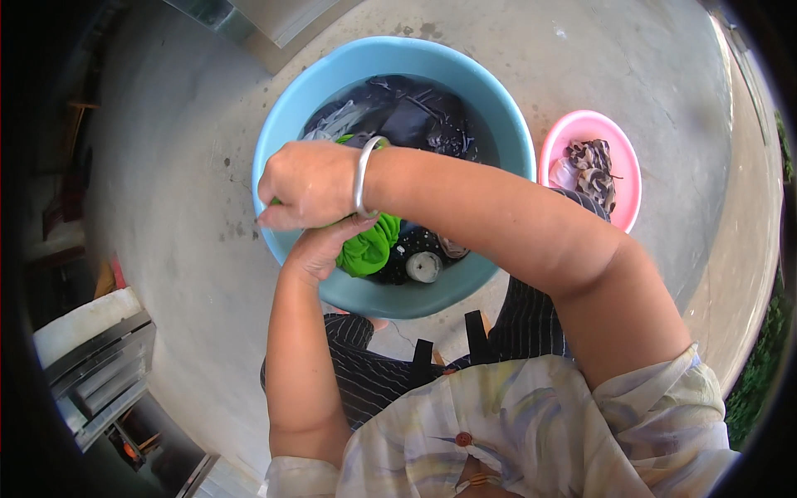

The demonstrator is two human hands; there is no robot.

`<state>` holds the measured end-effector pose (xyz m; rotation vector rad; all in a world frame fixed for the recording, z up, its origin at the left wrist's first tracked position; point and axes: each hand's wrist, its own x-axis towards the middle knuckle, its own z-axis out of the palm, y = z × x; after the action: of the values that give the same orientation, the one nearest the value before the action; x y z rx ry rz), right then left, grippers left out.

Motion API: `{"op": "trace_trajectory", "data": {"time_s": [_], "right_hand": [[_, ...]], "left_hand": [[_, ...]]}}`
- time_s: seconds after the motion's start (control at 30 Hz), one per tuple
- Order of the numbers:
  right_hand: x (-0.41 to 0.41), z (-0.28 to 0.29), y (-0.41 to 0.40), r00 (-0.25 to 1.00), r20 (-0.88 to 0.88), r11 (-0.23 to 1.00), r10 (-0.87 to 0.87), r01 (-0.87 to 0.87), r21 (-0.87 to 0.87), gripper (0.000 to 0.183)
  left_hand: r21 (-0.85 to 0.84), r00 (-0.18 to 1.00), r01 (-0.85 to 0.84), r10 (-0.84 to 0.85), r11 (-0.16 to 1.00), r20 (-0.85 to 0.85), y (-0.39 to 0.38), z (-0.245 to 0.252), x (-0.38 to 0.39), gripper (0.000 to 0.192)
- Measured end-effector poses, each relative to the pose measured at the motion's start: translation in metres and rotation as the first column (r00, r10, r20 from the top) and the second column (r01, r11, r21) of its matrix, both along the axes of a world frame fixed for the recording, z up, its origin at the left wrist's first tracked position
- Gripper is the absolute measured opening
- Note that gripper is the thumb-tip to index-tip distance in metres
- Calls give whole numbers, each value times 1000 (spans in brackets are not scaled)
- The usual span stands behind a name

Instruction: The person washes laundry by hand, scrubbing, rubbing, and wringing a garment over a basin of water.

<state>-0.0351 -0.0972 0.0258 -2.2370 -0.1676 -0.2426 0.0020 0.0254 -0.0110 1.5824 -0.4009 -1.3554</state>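
A bright green cloth [368,250] is bunched over the near left part of a large blue plastic basin [398,305]. My right hand [311,183], with a silver bangle at the wrist, is closed in a fist over the basin's left side; a bit of green shows between its fingers. Beneath it, my left hand [320,249] grips the green cloth, its fingers mostly hidden. Dark wet clothes [405,121] lie in the basin's water, with a grey cloth [333,121] at their left. Near the front wall sits a small round whitish container [424,266].
A pink basin [630,187] at the right holds a brown patterned cloth [594,171] and a pale one. My knees in striped trousers [529,317] flank the blue basin. Beyond it stands a metal-edged object [249,31]. The concrete floor [187,187] has damp spots.
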Motion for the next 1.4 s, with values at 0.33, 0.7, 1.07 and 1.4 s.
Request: {"op": "trace_trajectory", "data": {"time_s": [0.33,0.7,1.07,1.4], "right_hand": [[-63,-68,-91,765,-611,855,-204,443,269,55],[-63,-102,-101,892,-431,-18,-141,433,901,8],[-49,-54,-85,899,-402,978,-177,207,31,84],[-26,-40,-30,906,-268,521,-327,409,749,27]], "left_hand": [[-364,804,-364,92,857,-587,13,1,31,50],[-437,859,-476,298,763,-416,41,18,55,49],[-397,877,-445,301,803,-374,19,10,44,43],[-280,696,-515,205,810,-688,-23,-8,9,53]]}}
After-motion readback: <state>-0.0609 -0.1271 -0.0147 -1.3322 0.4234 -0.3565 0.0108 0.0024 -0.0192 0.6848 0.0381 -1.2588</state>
